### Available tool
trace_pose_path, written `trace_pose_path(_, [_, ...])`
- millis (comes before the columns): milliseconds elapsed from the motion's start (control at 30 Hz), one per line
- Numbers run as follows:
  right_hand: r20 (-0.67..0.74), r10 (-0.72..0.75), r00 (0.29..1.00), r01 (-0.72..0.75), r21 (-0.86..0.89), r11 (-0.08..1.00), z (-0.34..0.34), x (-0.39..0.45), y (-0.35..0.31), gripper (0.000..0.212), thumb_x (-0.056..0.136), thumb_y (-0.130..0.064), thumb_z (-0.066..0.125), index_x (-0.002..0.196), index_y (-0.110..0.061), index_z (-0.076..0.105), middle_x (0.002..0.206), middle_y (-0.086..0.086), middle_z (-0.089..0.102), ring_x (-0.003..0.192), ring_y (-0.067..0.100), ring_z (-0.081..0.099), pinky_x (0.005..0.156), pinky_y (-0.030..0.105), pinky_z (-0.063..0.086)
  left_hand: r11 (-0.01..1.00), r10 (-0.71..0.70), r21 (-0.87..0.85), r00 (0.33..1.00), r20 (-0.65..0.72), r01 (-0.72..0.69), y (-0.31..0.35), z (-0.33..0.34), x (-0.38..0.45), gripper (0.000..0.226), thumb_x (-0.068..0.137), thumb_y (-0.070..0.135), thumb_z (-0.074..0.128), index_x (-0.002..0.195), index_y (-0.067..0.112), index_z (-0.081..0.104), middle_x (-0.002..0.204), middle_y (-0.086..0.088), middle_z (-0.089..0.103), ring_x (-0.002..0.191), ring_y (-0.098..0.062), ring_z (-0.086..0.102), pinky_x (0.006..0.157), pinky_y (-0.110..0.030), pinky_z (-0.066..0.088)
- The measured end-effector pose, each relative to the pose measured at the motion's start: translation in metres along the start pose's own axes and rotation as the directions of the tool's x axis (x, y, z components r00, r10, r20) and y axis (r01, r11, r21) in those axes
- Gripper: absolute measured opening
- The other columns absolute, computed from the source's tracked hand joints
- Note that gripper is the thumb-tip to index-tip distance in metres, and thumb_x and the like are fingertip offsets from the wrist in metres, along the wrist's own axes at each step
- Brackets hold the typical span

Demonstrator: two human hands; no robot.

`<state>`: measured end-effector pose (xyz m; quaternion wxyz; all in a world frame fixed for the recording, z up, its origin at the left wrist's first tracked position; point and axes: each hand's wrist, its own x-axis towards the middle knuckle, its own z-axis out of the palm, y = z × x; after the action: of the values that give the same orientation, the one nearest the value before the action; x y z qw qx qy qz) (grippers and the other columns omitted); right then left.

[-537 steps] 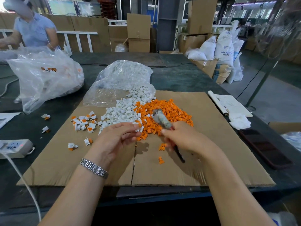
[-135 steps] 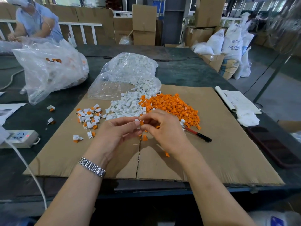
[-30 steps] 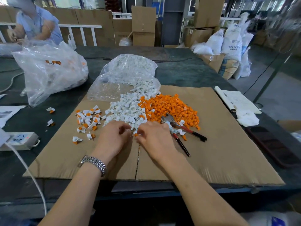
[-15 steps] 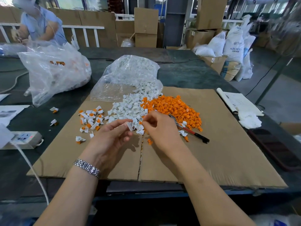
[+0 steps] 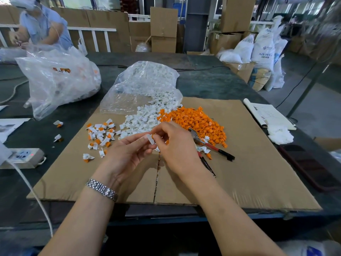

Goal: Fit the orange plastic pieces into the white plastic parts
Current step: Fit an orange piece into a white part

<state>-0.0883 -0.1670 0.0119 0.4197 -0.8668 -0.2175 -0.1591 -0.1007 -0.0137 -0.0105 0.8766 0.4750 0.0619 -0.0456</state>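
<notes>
While the left hand (image 5: pixel 127 154) pinches a white part (image 5: pixel 150 139), the right hand (image 5: pixel 175 145) pinches its other side above the cardboard (image 5: pixel 258 163).

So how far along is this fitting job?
Early on. Done: a small cluster of fitted pieces on the cardboard. In hand: left hand and right hand pinch one white part. Left: big white pile and orange pile.

Red-handled metal pliers (image 5: pixel 212 145) lie on your brown cardboard sheet (image 5: pixel 258 163); a white power strip (image 5: pixel 22 157) sits left; a dark phone (image 5: pixel 310 167) right.
</notes>
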Motion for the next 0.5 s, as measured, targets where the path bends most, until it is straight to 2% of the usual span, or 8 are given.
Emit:
trace_pose_path(200, [0.138,0.018,0.990,-0.048,0.217,0.975,-0.018,0.001,0.006,0.027,0.090,-0.009,0.071,0.115,-0.020,0.071,0.095,-0.007,0.063,0.085,0.002,0.059,0.083,0.018,0.049,0.999,-0.037,-0.017,0.998,0.054,0.038,0.005,0.000,-0.002,0.020,0.082,0.009,0.066,0.096,0.002,0.080,0.090,-0.015,0.076,0.072,-0.016,0.074,0.062,-0.019,0.059])
trace_pose_path(333, [0.123,-0.007,0.992,-0.020,0.217,0.976,-0.020,0.000,0.010,0.021,0.089,-0.010,0.073,0.107,-0.019,0.075,0.090,-0.005,0.065,0.084,0.009,0.061,0.081,0.024,0.050,0.999,-0.033,-0.020,0.998,0.047,0.034,0.005,0.001,-0.004,0.021,0.082,0.006,0.067,0.103,0.001,0.070,0.087,-0.018,0.075,0.072,-0.020,0.075,0.061,-0.021,0.060])
trace_pose_path(500, [0.094,-0.046,0.995,0.031,0.148,0.988,-0.019,0.000,0.012,0.018,0.088,-0.013,0.075,0.106,-0.017,0.074,0.087,-0.008,0.066,0.083,0.009,0.062,0.082,0.030,0.052,0.999,0.014,0.042,1.000,0.009,-0.014,0.007,0.004,-0.008,0.025,0.081,0.005,0.068,0.104,-0.004,0.068,0.088,-0.021,0.075,0.075,-0.024,0.076,0.064,-0.023,0.062])
